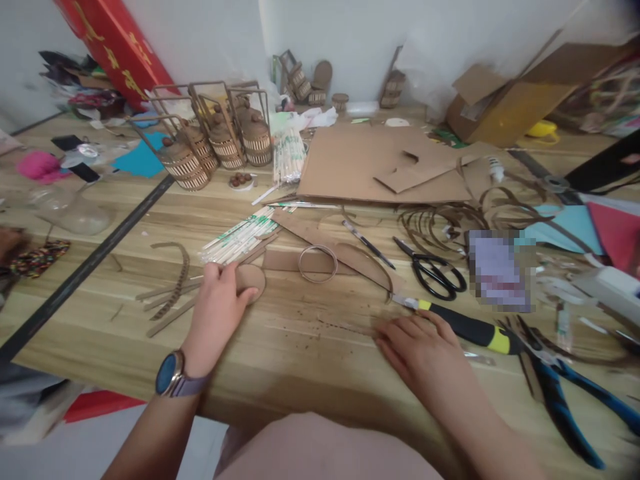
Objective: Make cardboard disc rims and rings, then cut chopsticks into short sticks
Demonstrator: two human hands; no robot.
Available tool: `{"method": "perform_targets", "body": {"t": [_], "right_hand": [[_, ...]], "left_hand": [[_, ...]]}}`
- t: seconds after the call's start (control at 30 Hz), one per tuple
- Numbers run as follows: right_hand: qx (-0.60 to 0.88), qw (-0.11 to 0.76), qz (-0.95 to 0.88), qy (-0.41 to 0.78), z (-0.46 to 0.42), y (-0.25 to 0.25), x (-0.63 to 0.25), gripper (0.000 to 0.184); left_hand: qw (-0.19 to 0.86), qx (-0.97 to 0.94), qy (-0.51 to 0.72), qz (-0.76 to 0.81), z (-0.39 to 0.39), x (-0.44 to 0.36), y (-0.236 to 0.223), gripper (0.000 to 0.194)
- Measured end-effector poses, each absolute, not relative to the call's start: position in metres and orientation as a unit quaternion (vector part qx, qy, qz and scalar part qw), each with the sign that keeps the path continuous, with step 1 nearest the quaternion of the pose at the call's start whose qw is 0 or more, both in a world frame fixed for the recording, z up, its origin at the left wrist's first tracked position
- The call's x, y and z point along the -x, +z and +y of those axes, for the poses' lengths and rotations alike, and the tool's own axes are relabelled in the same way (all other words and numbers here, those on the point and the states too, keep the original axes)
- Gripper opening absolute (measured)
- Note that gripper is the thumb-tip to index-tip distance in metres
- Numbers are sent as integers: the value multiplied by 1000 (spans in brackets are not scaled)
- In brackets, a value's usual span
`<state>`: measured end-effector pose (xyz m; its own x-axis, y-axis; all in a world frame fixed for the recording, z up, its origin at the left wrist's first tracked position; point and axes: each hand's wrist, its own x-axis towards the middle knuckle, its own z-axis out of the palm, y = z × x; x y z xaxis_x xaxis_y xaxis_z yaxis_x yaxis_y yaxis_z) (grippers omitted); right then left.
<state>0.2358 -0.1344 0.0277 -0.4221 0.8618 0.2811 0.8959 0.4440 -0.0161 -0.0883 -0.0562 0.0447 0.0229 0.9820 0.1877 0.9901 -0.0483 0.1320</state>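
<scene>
My left hand (217, 310), a watch on its wrist, lies on the wooden table (300, 347) with fingers curled over a round brown cardboard disc (254, 280). Thin cardboard strips (173, 293) lie just left of it. My right hand (425, 350) rests flat on the table, fingers stretched toward the left, holding nothing. It lies beside a black and yellow utility knife (465, 327). A cardboard ring (318, 263) sits on a long brown cardboard piece (340, 250) between and beyond the hands. A bundle of pale sticks (240, 239) lies above the left hand.
Black scissors (433, 273) and blue-handled pliers (565, 393) lie to the right. A large cardboard sheet (370, 163) and small woven baskets (220, 140) stand further back. A cardboard box (505, 100) sits at the far right, coiled strips (440, 223) near it.
</scene>
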Motion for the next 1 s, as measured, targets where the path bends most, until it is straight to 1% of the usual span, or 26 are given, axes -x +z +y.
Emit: {"method": "perform_targets", "body": {"t": [0.13, 0.17, 0.23, 0.3, 0.37, 0.6, 0.77, 1.0], "right_hand": [[539, 100, -831, -89, -134, 32, -230, 25], [542, 97, -830, -92, -134, 32, -228, 25], [543, 97, -829, -93, -133, 31, -223, 24], [545, 97, -828, -90, -132, 30, -219, 21], [548, 92, -827, -90, -131, 29, -216, 19], [552, 72, -826, -92, -131, 30, -214, 12], [553, 73, -825, -92, -130, 30, -213, 13], [551, 74, -826, -88, -130, 30, -213, 13]], "left_hand": [[-96, 740, -209, -632, -60, 80, 62, 16], [-134, 751, -229, -605, -63, 75, 70, 12], [-215, 761, -264, -553, -72, 61, 84, 11], [-286, 781, -256, -493, -81, 43, 93, 10], [-326, 807, -233, -434, -87, 26, 93, 12], [-349, 814, -189, -424, -87, -2, 69, 20], [-368, 815, -176, -411, -83, -4, 67, 25], [-373, 813, -167, -414, -83, -6, 62, 26]]}}
